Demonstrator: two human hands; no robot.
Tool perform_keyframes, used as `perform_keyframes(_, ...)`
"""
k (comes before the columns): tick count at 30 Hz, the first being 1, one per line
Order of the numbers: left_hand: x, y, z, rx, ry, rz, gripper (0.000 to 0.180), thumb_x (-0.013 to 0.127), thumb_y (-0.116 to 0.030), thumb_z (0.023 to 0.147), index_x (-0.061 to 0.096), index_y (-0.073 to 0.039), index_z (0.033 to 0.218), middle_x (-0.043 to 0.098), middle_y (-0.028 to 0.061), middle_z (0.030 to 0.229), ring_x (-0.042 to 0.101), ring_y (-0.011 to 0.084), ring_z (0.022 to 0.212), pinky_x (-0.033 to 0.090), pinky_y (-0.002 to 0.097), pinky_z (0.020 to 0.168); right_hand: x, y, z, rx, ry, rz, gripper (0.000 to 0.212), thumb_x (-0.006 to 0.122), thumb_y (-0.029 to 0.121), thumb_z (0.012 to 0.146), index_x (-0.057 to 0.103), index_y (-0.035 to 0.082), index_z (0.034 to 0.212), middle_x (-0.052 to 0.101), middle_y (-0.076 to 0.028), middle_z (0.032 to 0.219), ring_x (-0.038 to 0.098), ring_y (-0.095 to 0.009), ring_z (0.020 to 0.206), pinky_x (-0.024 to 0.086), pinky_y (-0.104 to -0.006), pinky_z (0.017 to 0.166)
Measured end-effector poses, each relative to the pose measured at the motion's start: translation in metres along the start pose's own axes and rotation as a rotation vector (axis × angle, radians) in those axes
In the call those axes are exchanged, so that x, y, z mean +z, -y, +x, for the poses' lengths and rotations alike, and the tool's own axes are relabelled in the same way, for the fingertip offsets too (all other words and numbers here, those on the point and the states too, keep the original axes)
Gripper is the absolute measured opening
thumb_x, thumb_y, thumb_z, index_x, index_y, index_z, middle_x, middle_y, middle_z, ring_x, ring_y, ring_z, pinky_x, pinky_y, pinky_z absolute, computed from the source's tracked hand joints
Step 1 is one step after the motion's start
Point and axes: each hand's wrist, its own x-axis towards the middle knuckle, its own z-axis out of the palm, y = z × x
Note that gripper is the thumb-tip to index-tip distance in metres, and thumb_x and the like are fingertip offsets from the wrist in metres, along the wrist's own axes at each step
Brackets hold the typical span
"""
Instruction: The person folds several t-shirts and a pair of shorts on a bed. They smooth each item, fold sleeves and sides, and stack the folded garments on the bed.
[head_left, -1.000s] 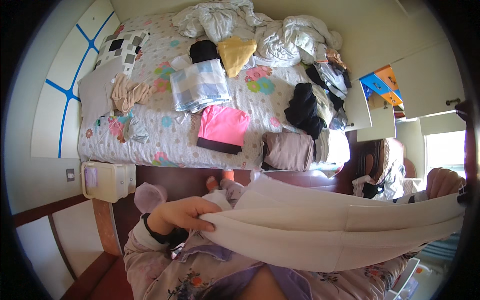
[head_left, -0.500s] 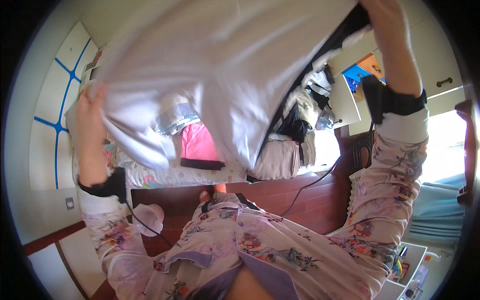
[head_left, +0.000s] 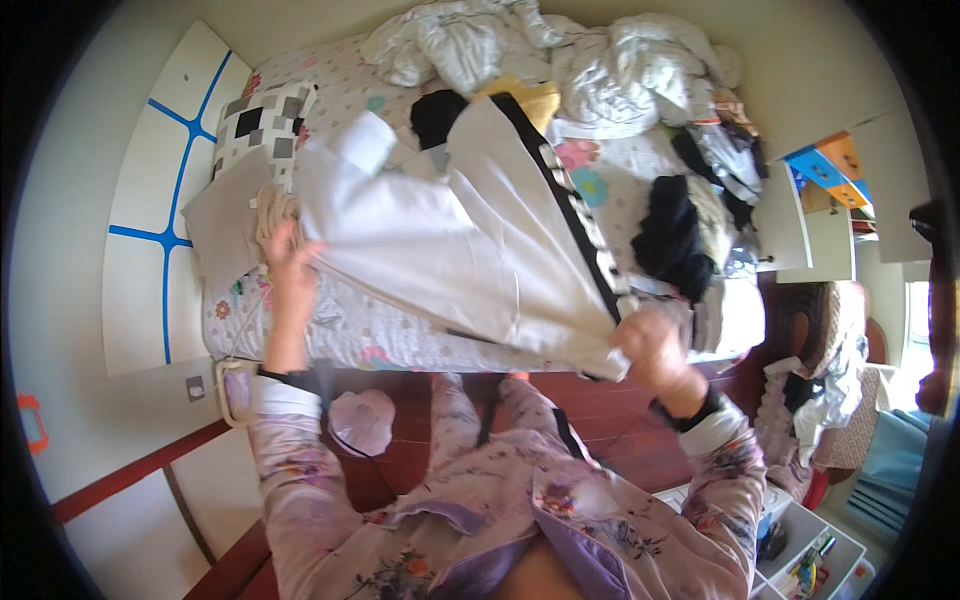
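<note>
A: What change is noted at the fingers?

B: Both the left hand (head_left: 288, 268) and the right hand (head_left: 660, 355) are lowered from the raised position recorded a moment ago. The white garment (head_left: 500, 220), then lifted across the view, is now drawn out low over the bed (head_left: 652, 152). For the work in hand, it is judged to be opened out but not flat; loose folds are observed.

A: How are the fingers found?

B: On the left, the near edge appears pinched by thumb and finger, the other fingers being held apart; some blur is noted. On the right, the fingers are closed on a near corner, and the edge is pulled taut between the hands. Whether the bed is touched by the cloth cannot be told.

A: What is recorded beyond?

B: A beige cloth (head_left: 277, 213) is seen just beside the left hand. Past the far edge, a black cloth (head_left: 437, 117) and a yellow cloth (head_left: 537, 102) are partly covered. A black garment (head_left: 673, 242) is placed to the right, and a rumpled quilt (head_left: 640, 75) is left along the far side.
</note>
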Motion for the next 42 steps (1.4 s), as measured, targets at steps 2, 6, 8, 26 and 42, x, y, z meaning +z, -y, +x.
perform_keyframes(2,0.052,0.034,-0.05,-0.278,0.215,-0.121,0.037,0.054,0.011,0.066,0.068,-0.017,0.088,0.037,0.0162,0.133,0.041,0.0305,0.117,0.035,0.0345,0.098,0.086,0.005,-0.012,0.119,0.2,0.022,0.016,0.054,0.013,0.065,0.057,0.011,0.081,0.053,-0.007,0.077,0.054,-0.027,0.075,0.043,-0.0392,0.066)
perform_keyframes(6,0.137,0.098,-0.154,-0.665,0.554,-0.18,0.03,0.05,0.003,0.075,0.068,-0.016,0.09,0.032,0.0259,0.133,0.035,0.0383,0.121,0.03,0.0334,0.101,0.217,0.028,-0.036,0.191,0.599,0.181,0.009,0.057,0.016,0.066,0.053,0.012,0.073,0.051,-0.005,0.075,0.054,-0.026,0.078,0.042,-0.0383,0.066)
perform_keyframes(8,0.159,0.117,-0.198,-0.674,0.519,-0.299,0.03,0.047,0.003,0.076,0.067,-0.013,0.091,0.052,0.0232,0.11,0.052,0.0323,0.1,0.041,0.034,0.086,0.257,0.04,-0.043,0.174,0.746,0.173,0.01,0.058,0.016,0.067,0.054,0.012,0.075,0.052,-0.005,0.076,0.055,-0.026,0.079,0.042,-0.0388,0.066)
perform_keyframes(26,0.206,0.123,-0.22,-1.729,0.318,-2.092,0.042,0.051,-0.034,0.087,0.05,-0.003,0.116,0.057,0.0099,0.109,0.056,0.0244,0.096,0.044,0.0398,0.086,0.401,0.052,0.116,0.606,0.551,0.597,0.029,0.058,0.021,0.08,0.054,0.002,0.101,0.056,-0.017,0.098,0.055,-0.033,0.09,0.045,-0.0389,0.078)
perform_keyframes(42,0.163,0.151,-0.231,-1.364,-0.59,-2.375,0.043,0.053,-0.01,0.079,0.046,0.003,0.119,0.049,0.0139,0.123,0.042,0.0295,0.117,0.027,0.046,0.103,0.451,0.082,0.106,0.803,0.143,0.29,0.04,0.057,0.008,0.078,0.046,0.005,0.116,0.04,-0.022,0.118,0.041,-0.04,0.108,0.038,-0.0428,0.091)
